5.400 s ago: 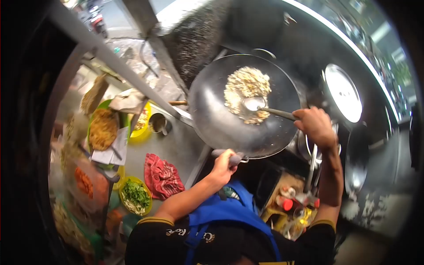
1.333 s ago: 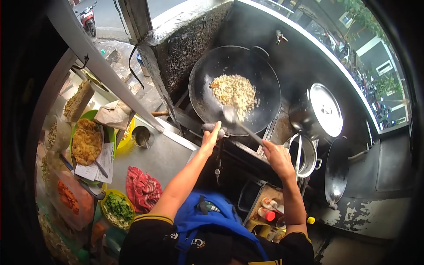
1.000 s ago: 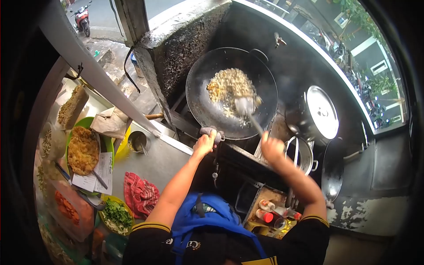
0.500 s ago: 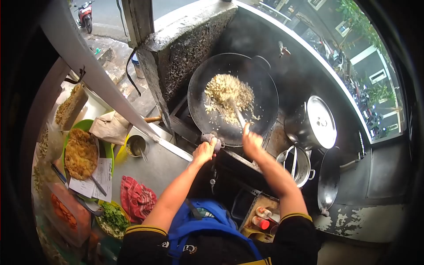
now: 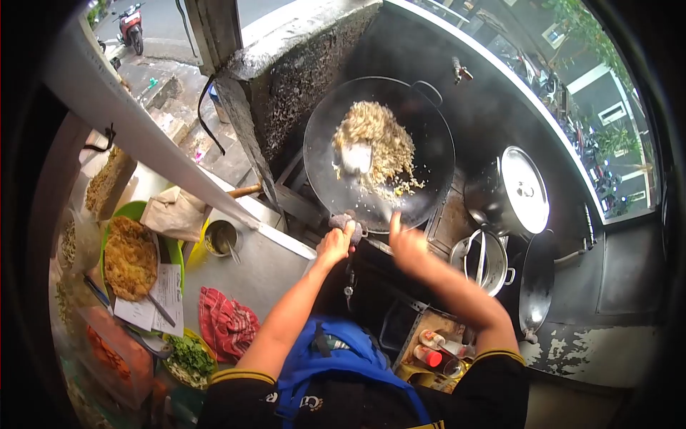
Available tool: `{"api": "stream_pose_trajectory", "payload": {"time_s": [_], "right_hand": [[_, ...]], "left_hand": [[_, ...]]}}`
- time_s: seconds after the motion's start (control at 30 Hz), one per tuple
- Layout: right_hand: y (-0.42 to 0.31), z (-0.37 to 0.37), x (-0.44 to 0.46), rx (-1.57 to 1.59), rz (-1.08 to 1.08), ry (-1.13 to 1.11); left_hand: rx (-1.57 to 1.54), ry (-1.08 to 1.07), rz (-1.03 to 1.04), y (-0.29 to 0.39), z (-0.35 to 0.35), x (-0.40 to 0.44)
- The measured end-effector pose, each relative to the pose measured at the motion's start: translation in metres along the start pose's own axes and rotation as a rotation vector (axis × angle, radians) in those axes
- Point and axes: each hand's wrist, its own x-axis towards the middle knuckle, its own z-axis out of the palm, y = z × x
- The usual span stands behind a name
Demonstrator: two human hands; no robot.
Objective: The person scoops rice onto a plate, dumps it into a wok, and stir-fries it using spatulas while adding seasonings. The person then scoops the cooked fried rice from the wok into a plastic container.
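A large black wok (image 5: 429, 171) sits over the stove, with fried rice (image 5: 391, 154) heaped in its middle and grains scattered toward the near side. My left hand (image 5: 334, 244) is closed around the cloth-wrapped wok handle (image 5: 346, 227) at the near rim. My right hand (image 5: 409, 250) grips a spatula above the wok's near right edge, forefinger stretched along the handle. The pale spatula blade (image 5: 356, 158) shows at the left of the rice; most of its handle is blurred.
To the right stand a lidded pot (image 5: 525, 187), an open pot (image 5: 493, 268) with utensils and another wok (image 5: 534, 286). Left are a red cloth (image 5: 225, 325), a metal cup (image 5: 221, 237), a bowl of greens (image 5: 189, 357) and fried food (image 5: 130, 257). Bottles (image 5: 429, 355) stand below.
The spatula blade has swung from within the rice to its left side, and the rice has shifted. My right hand has moved slightly down; my left hand keeps its grip.
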Motion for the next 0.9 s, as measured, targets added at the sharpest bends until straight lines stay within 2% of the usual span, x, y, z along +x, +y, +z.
{"api": "stream_pose_trajectory", "payload": {"time_s": [0.03,0.07,0.13,0.17,0.2,0.27,0.33,0.4,0.47,0.53,0.57,0.6,0.67,0.73,0.77,0.8,0.83,0.87,0.9], "right_hand": [[-0.021,-0.003,-0.01,0.243,0.044,-0.313],[-0.028,0.013,-0.009,0.217,0.029,-0.362],[-0.003,0.051,0.026,-0.045,0.071,0.205],[0.018,0.041,0.045,-0.152,0.112,0.246],[0.03,0.046,0.07,0.014,0.262,0.098],[0.054,0.038,0.043,0.277,0.246,-0.001],[0.024,0.05,-0.002,0.123,0.295,-0.397],[0.012,0.039,0.006,0.206,0.342,-0.587],[0.029,0.046,0.053,0.127,0.286,-0.237],[0.04,0.017,0.076,0.155,0.258,-0.056],[0.039,0.005,0.064,0.145,0.211,-0.009],[0.031,0.021,0.034,0.106,0.061,0.249],[-0.017,0.015,-0.014,0.22,0.066,-0.259],[-0.017,0.042,0.012,0.247,0.113,-0.219],[-0.006,0.074,0.036,0.041,0.143,0.082],[0.016,0.061,0.057,0.088,0.182,0.181],[0.031,0.044,0.067,0.136,0.247,0.064],[0.038,0.034,0.071,0.189,0.315,-0.052],[0.038,0.047,0.047,0.24,0.288,-0.026]], "left_hand": [[-0.009,0.0,-0.034,0.003,0.001,0.002],[-0.015,-0.001,-0.032,0.005,0.0,0.003],[-0.053,0.017,-0.017,0.003,0.004,0.001],[-0.086,-0.001,-0.025,0.001,0.005,0.001],[-0.063,-0.006,-0.004,0.001,0.004,0.001],[-0.073,-0.006,0.027,-0.001,0.006,-0.001],[-0.081,0.002,0.01,0.0,0.008,-0.002],[-0.106,0.012,-0.017,0.004,0.008,0.003],[-0.064,-0.001,-0.006,0.0,0.008,0.002],[-0.079,0.017,0.003,0.005,0.006,0.002],[-0.095,0.017,0.006,0.004,0.008,-0.001],[-0.114,0.014,0.009,0.002,0.01,-0.004],[-0.079,0.02,-0.009,-0.005,0.017,0.007],[-0.095,0.03,-0.031,0.0,0.015,0.006],[-0.138,0.049,-0.005,0.0,0.018,0.009],[-0.171,0.061,0.019,-0.007,0.025,0.012],[-0.337,0.089,0.119,-0.026,0.041,0.028],[-0.324,0.094,0.124,-0.019,0.037,0.024],[-0.598,0.121,-0.017,-0.007,0.035,0.014]]}}
